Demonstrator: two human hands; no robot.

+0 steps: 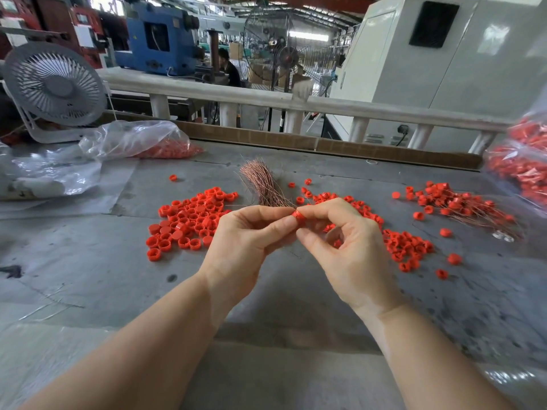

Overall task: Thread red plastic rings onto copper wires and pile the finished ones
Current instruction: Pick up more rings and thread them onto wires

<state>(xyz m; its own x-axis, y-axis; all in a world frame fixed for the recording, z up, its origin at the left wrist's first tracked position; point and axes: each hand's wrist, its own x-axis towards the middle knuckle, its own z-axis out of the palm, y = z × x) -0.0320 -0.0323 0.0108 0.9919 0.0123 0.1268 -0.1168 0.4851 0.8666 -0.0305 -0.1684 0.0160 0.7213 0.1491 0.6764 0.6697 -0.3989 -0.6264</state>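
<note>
A red plastic ring is held above the middle of the grey table. My right hand pinches it between thumb and forefinger, and the curled fingertips of my left hand meet it from the left. No wire shows between my fingers. A bundle of copper wires lies just behind my hands. Loose red rings lie in a heap on the left and another on the right. Rings threaded on wires are piled at the far right.
A clear bag of red rings lies at the back left beside a small white desk fan. Another bag of red parts sits at the right edge. A cardboard strip and a white railing bound the table's far side.
</note>
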